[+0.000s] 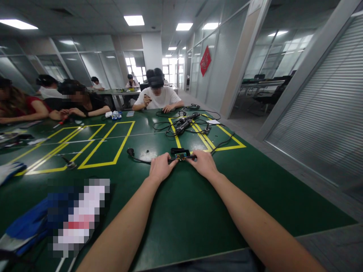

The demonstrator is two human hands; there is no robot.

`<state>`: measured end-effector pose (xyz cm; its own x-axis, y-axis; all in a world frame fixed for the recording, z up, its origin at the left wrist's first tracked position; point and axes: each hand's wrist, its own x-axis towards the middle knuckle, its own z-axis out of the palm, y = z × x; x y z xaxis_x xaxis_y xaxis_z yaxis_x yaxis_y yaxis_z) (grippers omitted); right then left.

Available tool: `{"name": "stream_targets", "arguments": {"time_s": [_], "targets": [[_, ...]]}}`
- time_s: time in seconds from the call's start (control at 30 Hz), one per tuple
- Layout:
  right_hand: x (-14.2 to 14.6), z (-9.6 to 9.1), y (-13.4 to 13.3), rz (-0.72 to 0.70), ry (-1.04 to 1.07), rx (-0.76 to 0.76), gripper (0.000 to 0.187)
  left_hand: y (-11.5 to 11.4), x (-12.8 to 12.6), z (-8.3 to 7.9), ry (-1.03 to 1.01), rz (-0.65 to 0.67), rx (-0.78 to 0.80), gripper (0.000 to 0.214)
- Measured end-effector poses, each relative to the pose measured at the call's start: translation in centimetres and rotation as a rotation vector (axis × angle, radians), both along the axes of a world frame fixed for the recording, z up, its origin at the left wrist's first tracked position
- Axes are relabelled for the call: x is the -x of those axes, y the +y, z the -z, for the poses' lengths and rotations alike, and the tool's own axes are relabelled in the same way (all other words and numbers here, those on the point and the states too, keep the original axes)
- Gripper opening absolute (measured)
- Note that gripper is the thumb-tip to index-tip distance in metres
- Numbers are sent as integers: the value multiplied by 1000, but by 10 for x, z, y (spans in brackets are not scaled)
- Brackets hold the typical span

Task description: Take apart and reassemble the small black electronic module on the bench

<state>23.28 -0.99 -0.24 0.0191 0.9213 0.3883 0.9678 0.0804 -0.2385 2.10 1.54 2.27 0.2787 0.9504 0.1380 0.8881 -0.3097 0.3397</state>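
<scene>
Where both hands meet, small black circuit module (180,154), teal-faced.

Left hand (161,167) and right hand (203,163) gripping small black device (180,153), cable (138,158) trailing, green table (181,211)

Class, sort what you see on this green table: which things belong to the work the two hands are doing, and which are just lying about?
In hand:
left hand and right hand, both at the small circuit board
black cable running from it

Lying about:
tangle of black tools and leads
blue cloth
white glove
yellow tape boxes
</scene>
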Motion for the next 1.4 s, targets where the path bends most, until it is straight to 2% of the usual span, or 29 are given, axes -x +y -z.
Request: {"name": "stream_targets", "arguments": {"time_s": [0.2,0.37,0.5,0.73,0.87,1.07,1.23,1.3,1.4], "targets": [[1,-3,-2,20,91,36,10,-1,0,1,33,13,-18,30],[0,4,1,15,128,5,53,-2,1,1,-20,30,-34,25],[-1,8,3,-34,140,34,66,-3,2,3,-103,43,-59,22],[-4,8,3,-120,227,37,58,0,4,6,-224,45,-107,24],[-8,11,4,-148,285,-3,49,0,6,6,-205,89,-131,15],[-15,16,11,-167,367,-98,35,1,7,5,-159,64,-94,17],[-12,14,11,-51,291,-96,27,-1,3,5,-82,129,-64,21],[-10,12,10,11,267,-78,28,-2,2,4,-60,127,-64,22],[-10,11,9,29,254,-53,29,-2,1,3,-40,112,-65,24]]}}
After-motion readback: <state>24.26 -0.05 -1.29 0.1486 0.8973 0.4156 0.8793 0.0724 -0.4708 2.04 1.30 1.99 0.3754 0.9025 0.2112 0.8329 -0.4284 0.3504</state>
